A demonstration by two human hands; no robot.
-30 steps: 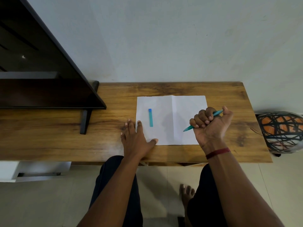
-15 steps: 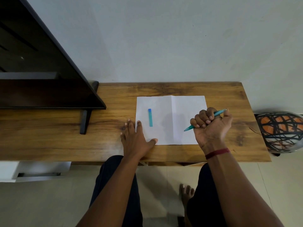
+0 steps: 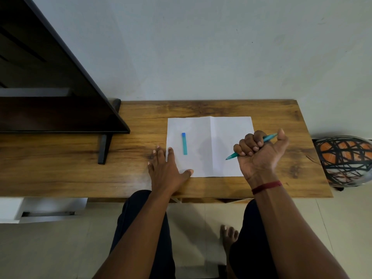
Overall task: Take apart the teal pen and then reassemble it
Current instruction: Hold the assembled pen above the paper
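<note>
On the wooden table (image 3: 141, 178), the left hand (image 3: 167, 170) lies flat with fingers spread on the white paper (image 3: 209, 146), the right hand (image 3: 259, 156) fists around the teal pen (image 3: 269, 137), so it should grip lightly near the tip before rejoining the cap (image 3: 184, 143).

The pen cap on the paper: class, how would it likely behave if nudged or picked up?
The cap looks small and thin, so probably light. Its straight, slim form suggests it may roll or skid sideways on the smooth paper. It looks like plastic, so likely stiff.

We see soft, even, dim light; faint shadows on the white paper (image 3: 209, 146); slight sheen on the wooden table (image 3: 130, 178); wide-angle bending at edges.
</note>
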